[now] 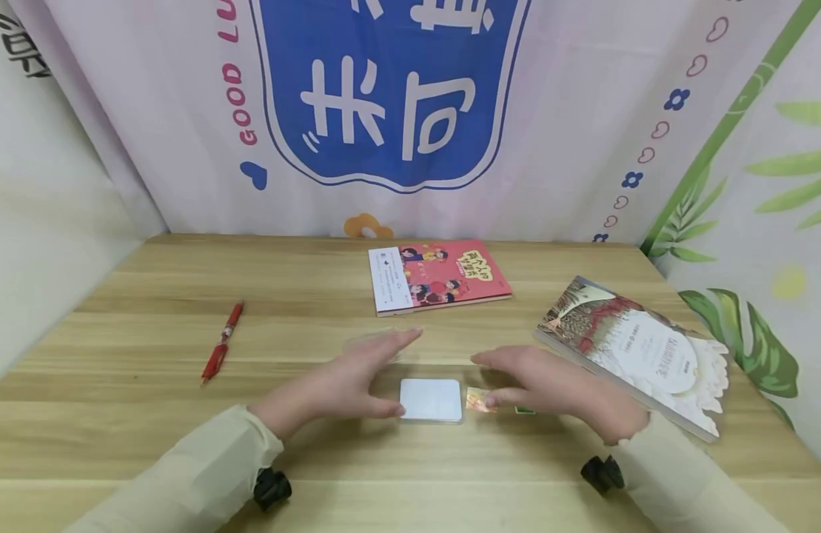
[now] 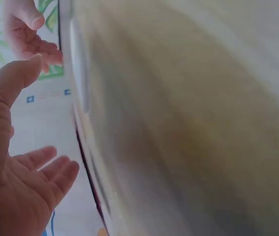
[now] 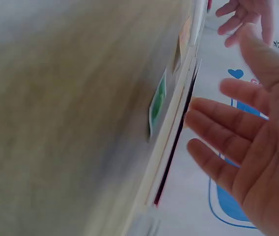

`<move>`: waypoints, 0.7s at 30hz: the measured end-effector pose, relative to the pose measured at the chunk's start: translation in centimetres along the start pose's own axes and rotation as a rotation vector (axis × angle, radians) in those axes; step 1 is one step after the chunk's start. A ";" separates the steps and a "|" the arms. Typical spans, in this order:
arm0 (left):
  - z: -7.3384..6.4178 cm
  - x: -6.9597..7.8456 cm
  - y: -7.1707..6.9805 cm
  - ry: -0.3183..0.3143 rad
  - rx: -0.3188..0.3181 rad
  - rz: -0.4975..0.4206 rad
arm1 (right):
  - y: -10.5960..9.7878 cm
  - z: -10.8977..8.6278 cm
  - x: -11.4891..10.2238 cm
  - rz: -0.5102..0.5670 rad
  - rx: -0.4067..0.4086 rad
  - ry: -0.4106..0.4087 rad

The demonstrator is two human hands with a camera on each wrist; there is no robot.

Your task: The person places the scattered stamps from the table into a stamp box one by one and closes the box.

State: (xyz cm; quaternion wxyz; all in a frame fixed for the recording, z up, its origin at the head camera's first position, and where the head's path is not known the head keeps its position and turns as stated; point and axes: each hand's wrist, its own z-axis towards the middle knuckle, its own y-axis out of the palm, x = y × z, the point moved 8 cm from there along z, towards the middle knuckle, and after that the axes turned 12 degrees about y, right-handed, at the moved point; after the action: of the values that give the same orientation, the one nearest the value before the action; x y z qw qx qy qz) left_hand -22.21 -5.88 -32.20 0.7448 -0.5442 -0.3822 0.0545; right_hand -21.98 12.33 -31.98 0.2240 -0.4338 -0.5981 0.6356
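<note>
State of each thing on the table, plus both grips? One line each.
left grip: fingers extended, holding nothing
right grip: fingers extended, holding nothing
white card: flat, blank side up
gold card: partly hidden
green card: partly hidden in head view
red book: closed
white book: closed
pen: lying down
clear plastic: too hidden to tell

Head view looks forward and down across the counter [image 1: 297, 289]; wrist views, tipped sideways, skim it close, both catching left hand [image 1: 346, 385] and right hand [image 1: 550, 379]!
</note>
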 end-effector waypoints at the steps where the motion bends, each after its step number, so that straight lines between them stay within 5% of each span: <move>1: -0.1 0.0 0.2 0.001 -0.013 -0.009 | 0.1 0.0 0.1 0.000 -0.014 0.004; 12: -0.3 -0.2 1.9 0.001 -0.101 -0.046 | 1.0 0.5 0.7 0.149 -0.087 -0.036; 21: 0.2 -0.5 2.5 0.022 -0.100 0.009 | 2.0 1.2 2.2 0.288 -0.095 0.063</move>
State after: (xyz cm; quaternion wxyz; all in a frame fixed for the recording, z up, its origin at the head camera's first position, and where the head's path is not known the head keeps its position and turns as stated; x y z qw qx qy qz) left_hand -21.89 -5.00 -34.54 0.7208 -0.5829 -0.3737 0.0325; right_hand -23.65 13.08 -34.60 0.1287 -0.5448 -0.5518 0.6182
